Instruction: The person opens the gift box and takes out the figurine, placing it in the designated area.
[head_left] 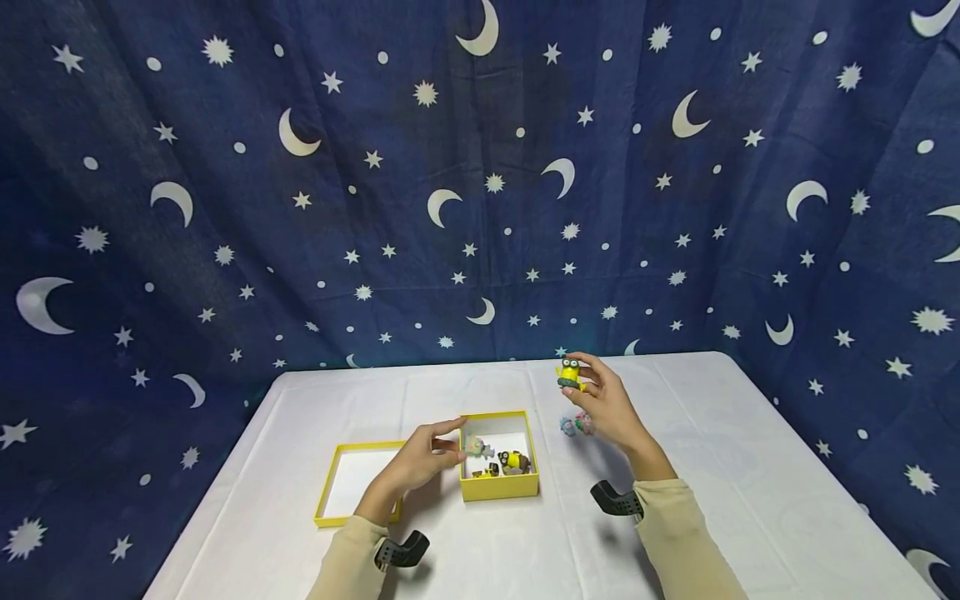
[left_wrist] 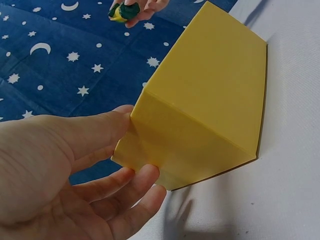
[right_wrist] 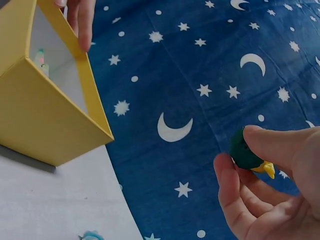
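My right hand [head_left: 611, 408] pinches a yellow Minion figure [head_left: 570, 375] with a dark green base between thumb and fingers, raised over the far part of the table. In the right wrist view the figure's dark green side [right_wrist: 242, 152] shows, with a yellow bit poking out below. My left hand [head_left: 420, 458] grips the left wall of a yellow open box [head_left: 500, 488], thumb at the rim and fingertips against the outside. Inside the box lie a brown-and-yellow figure [head_left: 514, 462], a smaller yellow-and-black figure [head_left: 487, 472] and a pale green figure [head_left: 476, 447].
Left of the box lies its yellow-rimmed lid [head_left: 327, 492], white inside up, partly behind my left forearm. A small blue figure [head_left: 567, 426] and a pink figure [head_left: 584, 423] stand right of the box. A dark starry curtain [head_left: 480, 208] hangs behind the white-covered table [head_left: 525, 550].
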